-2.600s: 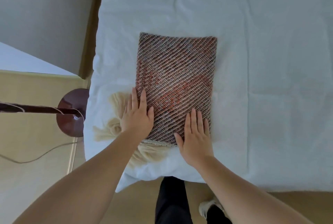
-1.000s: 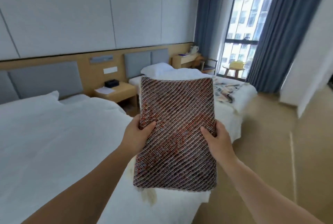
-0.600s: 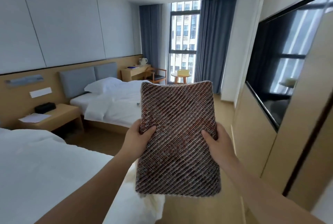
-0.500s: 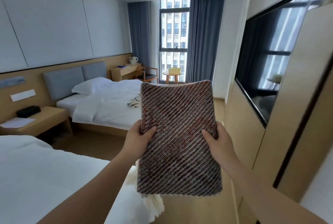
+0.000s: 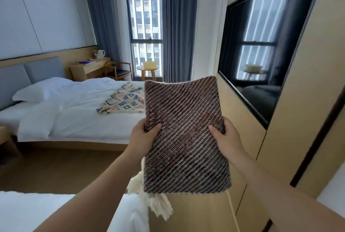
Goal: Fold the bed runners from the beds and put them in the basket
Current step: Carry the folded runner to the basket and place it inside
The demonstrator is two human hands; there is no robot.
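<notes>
I hold a folded brown striped bed runner (image 5: 184, 134) flat in front of me, with cream tassels hanging from its lower left corner. My left hand (image 5: 142, 138) grips its left edge, thumb on top. My right hand (image 5: 226, 138) grips its right edge the same way. A second runner (image 5: 123, 102), cream with an orange and black pattern, lies loosely bunched on the far bed (image 5: 78, 118). A pale yellow basket (image 5: 150, 64) stands on a small round table by the window.
The corner of the near bed (image 5: 37, 211) is at bottom left. A wooden cabinet wall with a dark TV screen (image 5: 261, 60) runs along the right. A desk (image 5: 87, 67) and chair (image 5: 119, 71) stand beyond the far bed. Wooden floor lies between the beds.
The runner was lifted off the near bed with both hands. My view has swung right across the room, bringing the far bed's patterned runner and the window into sight.
</notes>
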